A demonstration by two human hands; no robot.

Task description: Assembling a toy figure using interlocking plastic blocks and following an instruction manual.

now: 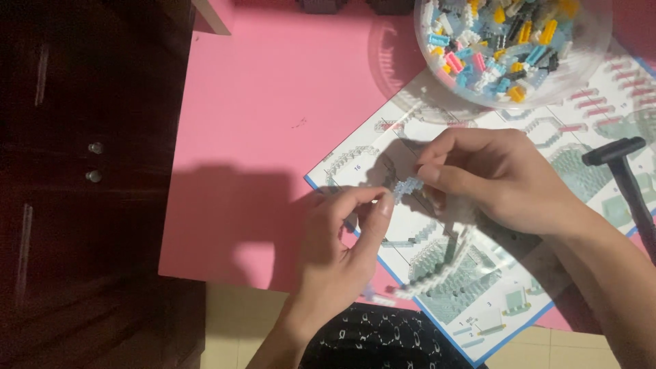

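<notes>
Pale-blue brick cluster (408, 186) pinched between left hand (342, 239) and right hand (492, 181) above bench front edge; assembly small, bowl (588, 61) of loose bricks near-full.

bowl (588, 75) behind booklet (478, 301), on table (273, 102)

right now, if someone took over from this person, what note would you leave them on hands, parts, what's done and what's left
Left hand: fingertips pinch one end of a small pale blue brick piece.
Right hand: pinches its other end, above the instruction sheet.
Loose bricks: in the clear bowl, top right. Black tool lies at the right.
Done: a curved pale assembly rests on the sheet.
Left: many bricks unused in the bowl.
</notes>
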